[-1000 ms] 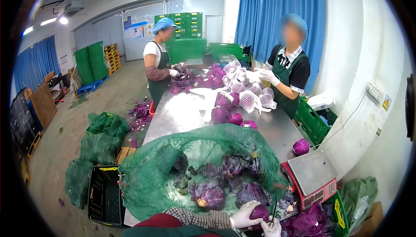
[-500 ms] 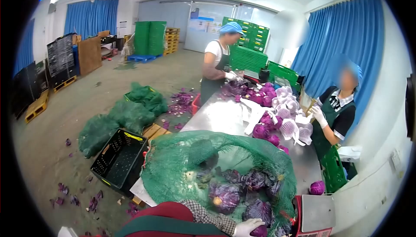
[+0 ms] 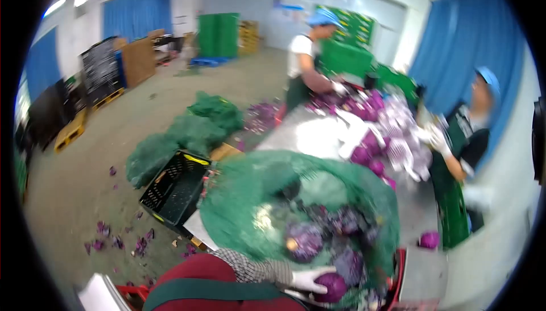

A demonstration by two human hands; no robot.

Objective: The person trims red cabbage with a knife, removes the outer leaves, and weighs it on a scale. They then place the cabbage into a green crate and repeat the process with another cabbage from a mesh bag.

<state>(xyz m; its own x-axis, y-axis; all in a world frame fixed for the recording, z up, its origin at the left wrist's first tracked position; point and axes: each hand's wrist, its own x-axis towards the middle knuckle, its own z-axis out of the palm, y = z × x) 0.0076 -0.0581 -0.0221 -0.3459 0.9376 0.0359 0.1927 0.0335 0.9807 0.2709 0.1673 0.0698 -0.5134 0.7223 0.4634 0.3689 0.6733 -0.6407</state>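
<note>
My left hand [image 3: 311,280], in a white glove below a checkered sleeve, grips a small, smooth red cabbage [image 3: 331,287] at the bottom of the view. Just beyond it, an open green mesh bag [image 3: 244,197] spreads over the near end of the metal table. Inside lie several larger red cabbages [image 3: 304,241] with dark outer leaves, one showing its pale cut stem. My right hand is out of the picture. The view is blurred by motion.
A black crate [image 3: 176,189] stands left of the table, near filled mesh bags [image 3: 187,132]. Two co-workers [image 3: 304,63] [image 3: 469,129] in blue caps stand by trimmed and net-wrapped cabbages [image 3: 398,123]. A metal-topped scale [image 3: 424,274] sits at right. Leaf scraps [image 3: 142,245] litter the floor.
The view has swung, so the room appears shifted right and the near table slightly higher. My left hand and the small cabbage now show more fully, a little higher and further left.
</note>
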